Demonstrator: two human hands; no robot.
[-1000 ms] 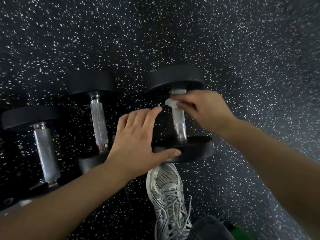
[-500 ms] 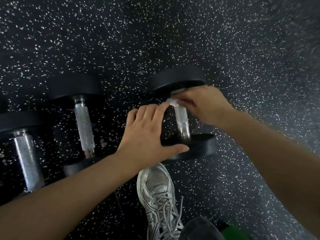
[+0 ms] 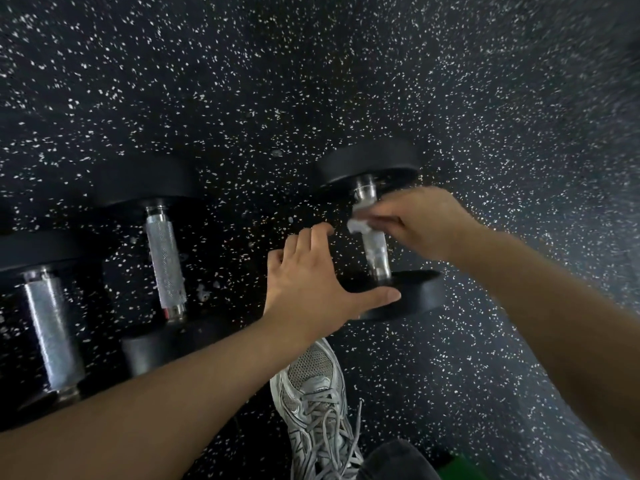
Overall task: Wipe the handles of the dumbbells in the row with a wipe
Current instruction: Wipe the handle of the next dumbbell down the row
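Head view finds us mid-wipe: our right hand pinches the wipe around the dumbbell handle, our open left hand steadies the near weight, so next we rub downward.

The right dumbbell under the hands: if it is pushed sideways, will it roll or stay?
The right dumbbell would probably roll: its black ends look round. The left hand lies on its near end, likely steadying it. It looks heavy for its size, so the wipe alone should hardly move it.
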